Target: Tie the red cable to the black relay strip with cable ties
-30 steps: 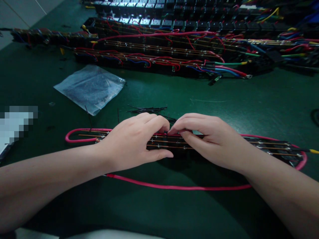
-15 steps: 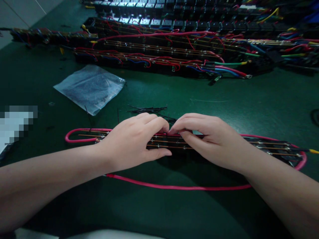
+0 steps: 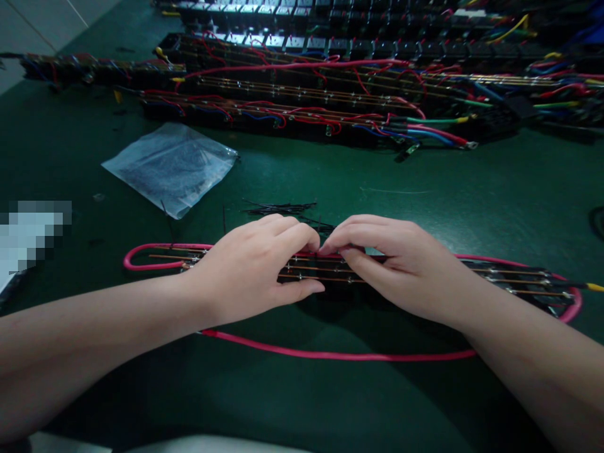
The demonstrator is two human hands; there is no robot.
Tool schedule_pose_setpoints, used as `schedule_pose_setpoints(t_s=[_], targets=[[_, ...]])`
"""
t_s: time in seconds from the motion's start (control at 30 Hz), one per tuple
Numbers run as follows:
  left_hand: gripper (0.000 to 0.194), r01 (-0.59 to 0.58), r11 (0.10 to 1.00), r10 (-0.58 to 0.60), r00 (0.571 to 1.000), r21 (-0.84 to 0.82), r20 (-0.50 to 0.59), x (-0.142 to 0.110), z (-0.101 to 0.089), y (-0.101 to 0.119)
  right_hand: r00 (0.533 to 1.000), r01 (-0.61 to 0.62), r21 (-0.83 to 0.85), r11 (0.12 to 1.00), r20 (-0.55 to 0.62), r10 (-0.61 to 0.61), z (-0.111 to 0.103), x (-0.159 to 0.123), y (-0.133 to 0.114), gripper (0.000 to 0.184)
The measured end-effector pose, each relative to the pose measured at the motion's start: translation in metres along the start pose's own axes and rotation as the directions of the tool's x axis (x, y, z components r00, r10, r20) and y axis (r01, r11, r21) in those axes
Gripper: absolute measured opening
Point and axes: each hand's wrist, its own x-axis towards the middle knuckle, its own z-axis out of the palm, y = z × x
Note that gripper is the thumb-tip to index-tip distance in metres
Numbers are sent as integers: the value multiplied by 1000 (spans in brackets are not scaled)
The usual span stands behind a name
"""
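A long black strip with copper-coloured rods point(image 3: 504, 280) lies crosswise in front of me. Thick red wire point(image 3: 340, 357) runs along its far edge, loops round both ends and curves back along the near side. My left hand point(image 3: 257, 267) grips the strip from above, its fingers curled over the far edge and the thumb at the near side. Opposite it, my right hand point(image 3: 394, 264) is closed, thumb and fingers pinched at the red wire; what sits between the fingertips is hidden. Thin black cable ties point(image 3: 168, 223) stand up from the far edge.
Loose black cable ties point(image 3: 280, 207) lie just beyond my hands. A clear plastic bag point(image 3: 172, 167) with dark contents rests farther left. Several wired strips point(image 3: 264, 113) line the back of the green table point(image 3: 302, 402). A blurred-out pale object point(image 3: 28, 239) is at the left edge.
Almost nothing differs; both hands keep their places on the strip, with only a very slight shift of the right fingertips.
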Motion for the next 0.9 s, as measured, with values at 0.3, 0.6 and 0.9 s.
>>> schedule_pose_setpoints(t_s=[0.3, 0.6, 0.9], targets=[[24, 4, 1000, -4, 1000, -4, -5, 0, 0, 1, 1000, -5, 2, 1000, 5, 5, -1, 1, -1, 24], [24, 9, 1000, -9, 1000, 4, 6, -1, 1, 1, 1000, -2, -4, 1000, 2, 2, 0, 0, 0, 25], [25, 6, 1000, -6, 1000, 8, -10, -1, 1, 1, 1000, -1, 0, 1000, 7, 1, 0, 1, 0, 24]])
